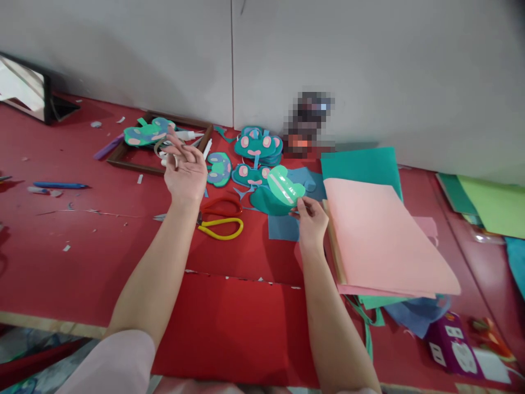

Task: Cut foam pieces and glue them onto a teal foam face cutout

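Note:
My right hand (pixel 312 220) pinches the lower right edge of a light green frog-shaped cutout (pixel 279 182), whose shiny surface bears a pale strip. It hovers over a dark green cut piece (pixel 268 202) and a blue-grey sheet (pixel 283 227). My left hand (pixel 186 172) is raised with its palm up and fingers apart, over the near right side of a brown wooden tray (pixel 135 164). Behind its fingers, a green and purple eye-mask shape (pixel 143 134) and white items lie partly hidden. Scissors with red and yellow handles (pixel 223 229) lie between my forearms, their blades partly covered by my left forearm.
Frog-faced teal pieces (pixel 258 145) are stacked by the wall, beside a green and purple one (pixel 219 168). Pink sheets (pixel 381 235) cover the right. A blue pen (pixel 61 185) and paper scraps lie left. A tablet (pixel 24 87) stands far left; a purple box (pixel 453 345) sits lower right.

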Demonstrator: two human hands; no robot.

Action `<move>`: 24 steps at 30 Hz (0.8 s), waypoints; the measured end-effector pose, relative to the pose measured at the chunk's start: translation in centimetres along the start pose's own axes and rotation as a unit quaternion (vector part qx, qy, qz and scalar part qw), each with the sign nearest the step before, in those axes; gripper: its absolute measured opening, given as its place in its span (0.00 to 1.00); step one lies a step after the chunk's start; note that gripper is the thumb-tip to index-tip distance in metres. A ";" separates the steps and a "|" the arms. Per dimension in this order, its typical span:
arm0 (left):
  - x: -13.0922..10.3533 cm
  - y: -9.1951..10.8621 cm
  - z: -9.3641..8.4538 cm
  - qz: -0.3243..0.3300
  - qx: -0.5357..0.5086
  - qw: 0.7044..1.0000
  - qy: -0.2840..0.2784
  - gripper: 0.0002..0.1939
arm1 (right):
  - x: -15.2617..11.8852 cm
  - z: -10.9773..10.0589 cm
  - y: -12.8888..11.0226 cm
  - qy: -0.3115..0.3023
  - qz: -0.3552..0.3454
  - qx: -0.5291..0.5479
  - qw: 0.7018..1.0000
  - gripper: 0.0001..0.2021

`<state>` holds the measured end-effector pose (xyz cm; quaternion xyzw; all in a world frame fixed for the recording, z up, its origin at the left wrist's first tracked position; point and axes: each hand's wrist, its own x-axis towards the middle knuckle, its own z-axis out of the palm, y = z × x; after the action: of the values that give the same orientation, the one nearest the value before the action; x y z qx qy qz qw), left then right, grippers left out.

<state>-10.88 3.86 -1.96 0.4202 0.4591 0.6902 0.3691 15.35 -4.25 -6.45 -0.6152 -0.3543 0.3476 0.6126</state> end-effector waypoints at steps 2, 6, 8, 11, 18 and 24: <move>-0.2 0.2 0.4 -0.022 -0.054 0.998 0.032 0.24 | 0.0 0.1 -0.1 -0.003 0.001 0.003 1.000 0.16; -0.7 0.7 2.1 -0.144 -0.165 0.976 0.002 0.20 | -0.1 0.2 -0.3 -0.013 0.022 0.034 0.999 0.18; -1.2 0.8 3.2 -0.221 -0.190 0.955 -0.059 0.16 | 0.0 0.2 -0.5 -0.020 0.044 0.070 0.996 0.18; -2.4 0.4 4.9 -0.310 -0.167 0.924 -0.150 0.12 | 0.1 0.0 -0.7 -0.027 0.072 0.120 0.990 0.17; -5.5 -0.8 6.7 -0.328 -0.068 0.879 -0.339 0.20 | 0.0 -0.1 -1.3 -0.067 0.089 0.165 0.980 0.15; -5.3 -0.4 6.7 -0.242 0.031 0.902 -0.356 0.17 | -0.1 -0.2 -1.6 -0.100 0.088 0.146 0.980 0.14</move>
<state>-2.72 1.37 -2.09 0.5253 0.4058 0.3691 0.6505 15.44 -4.47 -4.85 -0.5099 -0.3037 0.5082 0.6242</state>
